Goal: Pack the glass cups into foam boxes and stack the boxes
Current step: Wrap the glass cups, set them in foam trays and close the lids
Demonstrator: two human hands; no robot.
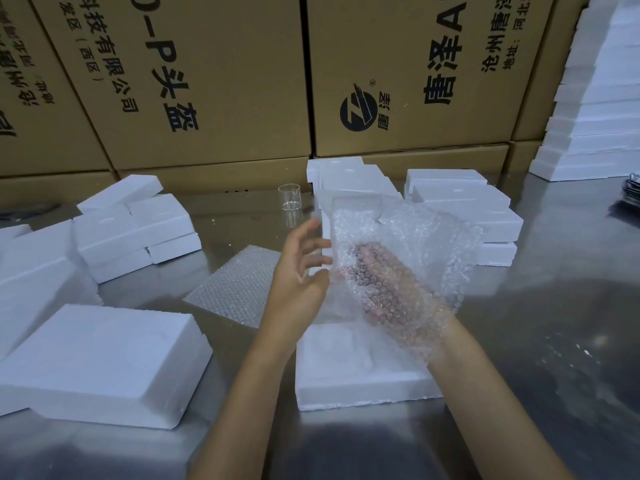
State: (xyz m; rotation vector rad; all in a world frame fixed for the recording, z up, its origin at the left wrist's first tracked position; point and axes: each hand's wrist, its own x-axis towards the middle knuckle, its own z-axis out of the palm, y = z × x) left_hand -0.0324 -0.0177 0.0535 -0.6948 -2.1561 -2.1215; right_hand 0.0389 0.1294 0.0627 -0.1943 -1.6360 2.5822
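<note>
Where the steel worktop [554,306] meets the left edge, white foam boxes [31,271] lie in a loose heap — one large foam box [104,362] flat at front left, a jumble of smaller foam pieces [138,223] behind it. Just right of those, a sheet of bubble wrap [235,285] lies flat on the worktop. Behind it a clear glass cup [290,204] stands upright, alone, near the cardboard cartons [214,81] that wall off the back. Centre: left hand [301,282] raised, fingers loosely spread, fingertips touching the edge of a bubble-wrap bag [408,258]. Right hand [391,292] sits inside that bag, seen blurred through the bubbles; cannot tell whether it is open or closed, or what it holds. The bag is held above an open foam tray [349,372] lying flat at front centre. Behind the bag, two stacks of foam boxes [464,206] stand side by side. Far right — a tall leaning stack of foam boxes [599,98], and a dark object [630,195] at the frame edge, too cropped to name.
</note>
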